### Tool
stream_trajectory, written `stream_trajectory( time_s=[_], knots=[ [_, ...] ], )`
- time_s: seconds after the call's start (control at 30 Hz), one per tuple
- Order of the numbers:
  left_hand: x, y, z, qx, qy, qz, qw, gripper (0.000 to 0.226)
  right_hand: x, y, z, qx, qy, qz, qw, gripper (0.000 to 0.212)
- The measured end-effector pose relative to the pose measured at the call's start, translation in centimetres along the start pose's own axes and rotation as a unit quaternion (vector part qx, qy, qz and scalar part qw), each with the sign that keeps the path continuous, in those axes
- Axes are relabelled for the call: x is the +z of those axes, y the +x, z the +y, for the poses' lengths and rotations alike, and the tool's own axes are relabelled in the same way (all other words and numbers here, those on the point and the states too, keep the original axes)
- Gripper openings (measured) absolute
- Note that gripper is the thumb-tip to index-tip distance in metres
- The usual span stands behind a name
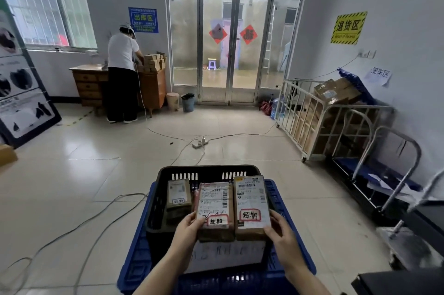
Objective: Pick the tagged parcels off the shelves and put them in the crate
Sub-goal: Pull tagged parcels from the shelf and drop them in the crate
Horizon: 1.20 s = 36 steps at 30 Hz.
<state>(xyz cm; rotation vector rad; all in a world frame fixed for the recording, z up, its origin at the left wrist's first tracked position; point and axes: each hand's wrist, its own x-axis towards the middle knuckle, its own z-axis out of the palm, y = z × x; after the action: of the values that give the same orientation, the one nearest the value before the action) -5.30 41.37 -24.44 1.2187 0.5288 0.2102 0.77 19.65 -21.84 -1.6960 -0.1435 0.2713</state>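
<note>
A black slotted crate (208, 170) rests on a blue platform (137, 254) right in front of me. My left hand (186, 229) grips a brown parcel (215, 208) with a white label and a red-bordered tag. My right hand (280, 231) grips a second brown parcel (252, 205) with a larger red-bordered tag. Both parcels lie side by side over the near part of the crate. A third, smaller tagged parcel (179, 195) lies inside the crate at the left.
Cables and a power strip (200, 143) run across the tiled floor ahead. A white cage trolley (319, 121) full of boxes and a blue hand cart (384, 169) stand at the right. A person (122, 73) works at a wooden desk at the far left.
</note>
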Motion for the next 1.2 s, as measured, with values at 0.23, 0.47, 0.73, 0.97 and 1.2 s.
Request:
stream_trajectory(
  time_s=[0.23, 0.47, 0.73, 0.97, 1.2],
  knots=[
    [2.1, 11.6, -0.5, -0.047, 0.01, 0.021, 0.999, 0.039, 0.8, 12.2, 2.6, 0.038, -0.06, 0.005, 0.997, 0.04],
    [4.5, 22.8, -3.2, -0.147, 0.052, 0.046, 0.987, 0.038, 1.8, 24.6, 6.3, 0.105, -0.167, 0.006, 0.98, 0.047],
    [5.2, 31.2, -7.7, -0.223, 0.063, 0.068, 0.97, 0.039, 3.7, 31.8, 12.3, 0.117, -0.229, -0.014, 0.966, 0.041],
    [5.3, 35.0, -10.1, -0.257, 0.087, 0.094, 0.958, 0.043, 4.7, 34.0, 15.1, 0.159, -0.291, -0.055, 0.942, 0.057],
    [6.0, 35.7, -10.0, -0.234, 0.262, 0.073, 0.933, 0.044, 5.2, 36.2, 17.4, 0.227, -0.321, -0.088, 0.915, 0.059]
  ],
)
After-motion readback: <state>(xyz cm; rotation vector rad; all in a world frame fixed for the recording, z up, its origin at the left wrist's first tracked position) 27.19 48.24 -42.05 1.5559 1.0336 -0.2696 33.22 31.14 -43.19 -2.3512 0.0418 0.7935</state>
